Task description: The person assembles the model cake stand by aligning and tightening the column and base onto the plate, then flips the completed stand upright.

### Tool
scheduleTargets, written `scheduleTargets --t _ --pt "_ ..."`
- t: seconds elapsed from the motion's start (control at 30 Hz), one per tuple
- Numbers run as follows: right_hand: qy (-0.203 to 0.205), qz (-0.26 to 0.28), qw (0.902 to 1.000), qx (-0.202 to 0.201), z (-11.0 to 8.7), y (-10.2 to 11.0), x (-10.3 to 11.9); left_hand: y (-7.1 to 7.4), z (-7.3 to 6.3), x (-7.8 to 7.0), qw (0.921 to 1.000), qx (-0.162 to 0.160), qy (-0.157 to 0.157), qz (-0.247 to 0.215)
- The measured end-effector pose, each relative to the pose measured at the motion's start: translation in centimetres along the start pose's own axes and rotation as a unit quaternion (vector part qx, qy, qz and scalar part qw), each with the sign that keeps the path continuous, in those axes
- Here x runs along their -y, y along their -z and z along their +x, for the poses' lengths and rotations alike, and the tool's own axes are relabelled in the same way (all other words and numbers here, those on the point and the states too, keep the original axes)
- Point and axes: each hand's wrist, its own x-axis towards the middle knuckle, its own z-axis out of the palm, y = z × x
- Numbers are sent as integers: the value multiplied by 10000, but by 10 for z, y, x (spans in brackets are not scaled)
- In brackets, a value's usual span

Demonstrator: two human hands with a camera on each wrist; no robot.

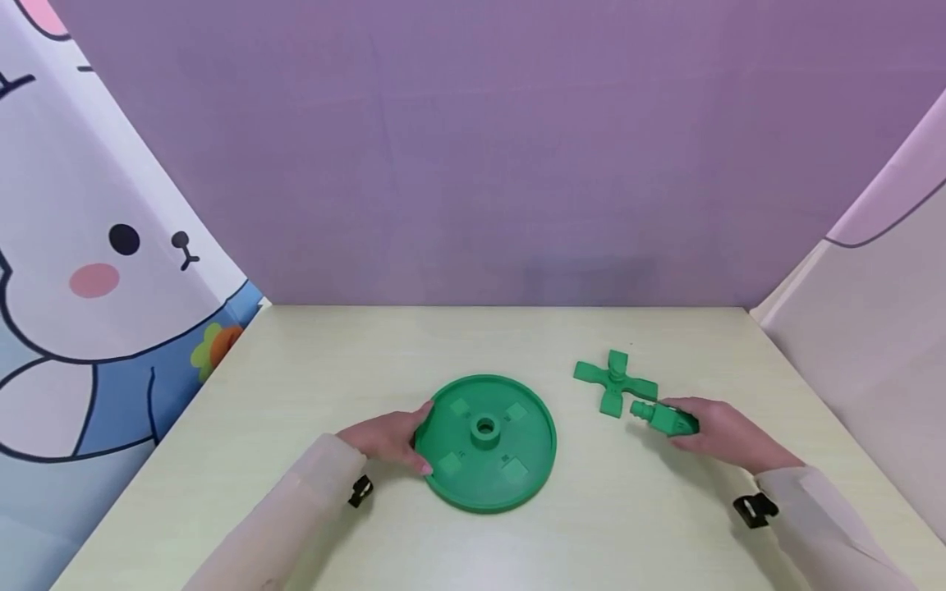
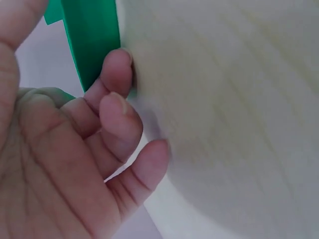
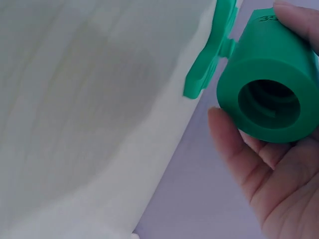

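Pinching green peg (image 1: 671, 420), R grip (image 1: 713, 427) points its stub (image 1: 641, 410) L twd disc (image 1: 485, 442); cross (image 1: 617, 382) lies ahead-L. L grip (image 1: 393, 437), half-curled, holds disc edge.

Two green pieces, a round disc (image 1: 484, 444) and a four-armed cross (image 1: 617, 380), lie on a pale, faintly grained table (image 1: 310, 361).
The disc rests front of centre with its raised rim and hollow hub facing up, four paler rectangular patches spaced around the middle. Just off its right side, farther back on the tabletop, the cross sits near but not touching, arms spread and a short stub rising from its centre.
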Motion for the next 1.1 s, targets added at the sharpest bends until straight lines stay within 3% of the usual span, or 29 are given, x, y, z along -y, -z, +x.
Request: scheduleTargets --t 0.43,0.8,1.1 --pt "143 -20 9997 176 18 -3 29 0 0 0 9990 36 -145 -431" --pt "615 -239 9977 126 36 -12 43 0 0 0 9980 14 -218 -595" --pt "1151 -297 9929 62 50 -24 55 -3 2 0 9989 -101 48 -453"
